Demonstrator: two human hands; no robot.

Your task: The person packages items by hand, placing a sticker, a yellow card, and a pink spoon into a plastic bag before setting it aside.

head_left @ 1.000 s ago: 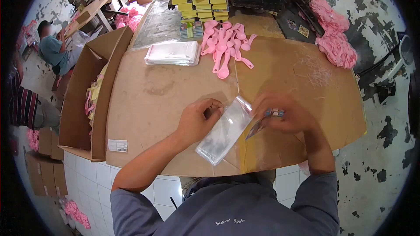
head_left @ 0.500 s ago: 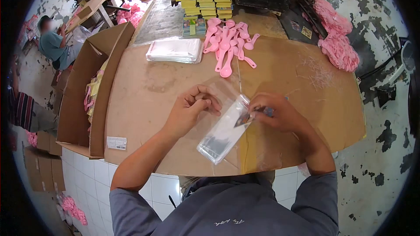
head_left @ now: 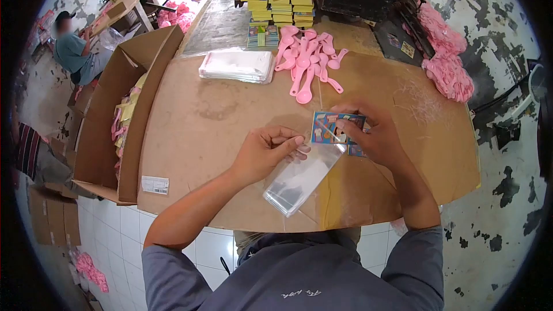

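My right hand pinches a small blue printed card, thumb on its face and fingers behind. Close to the card's left edge, my left hand has thumb and fingertips closed on a clear plastic bag, which is hard to make out. Beneath both hands lies a small stack of clear plastic bags, slanting across the cardboard tabletop. Part of another blue printed card shows under my right hand. Farther back is a pile of pink plastic measuring spoons.
A thicker stack of clear bags lies left of the spoons. Stacked printed cards rise behind them. An open cardboard box borders the table's left side. Pink bundles hang at right. A person sits at far left.
My right hand has lifted the printed card off the bag stack, turning its printed face into view. My left hand has moved slightly right and down, closer to the card.
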